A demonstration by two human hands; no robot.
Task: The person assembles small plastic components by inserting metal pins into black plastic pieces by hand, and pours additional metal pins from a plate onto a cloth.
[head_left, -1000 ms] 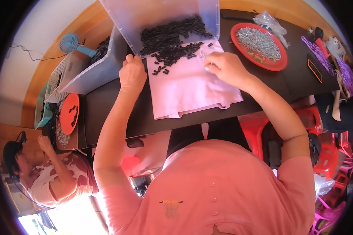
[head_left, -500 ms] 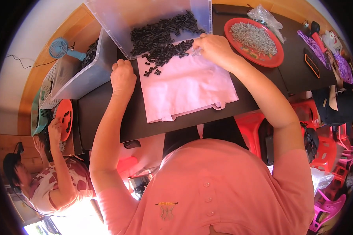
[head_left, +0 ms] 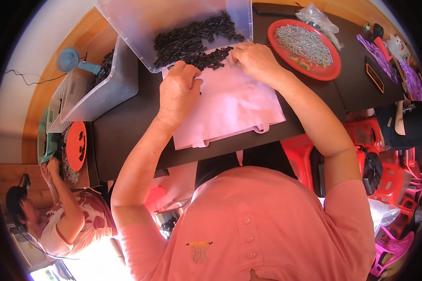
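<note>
Working at twelve o'clock: left hand (head_left: 179, 93) and right hand (head_left: 255, 61) curled by the black pieces (head_left: 187, 42), which lay loose across bin (head_left: 178, 11) and cloth (head_left: 234, 105) (couldn't tell whether either pinched one). Plenty left, seemingly; pins (head_left: 305, 44) heaped at two o'clock; no finished ones made out.
</note>
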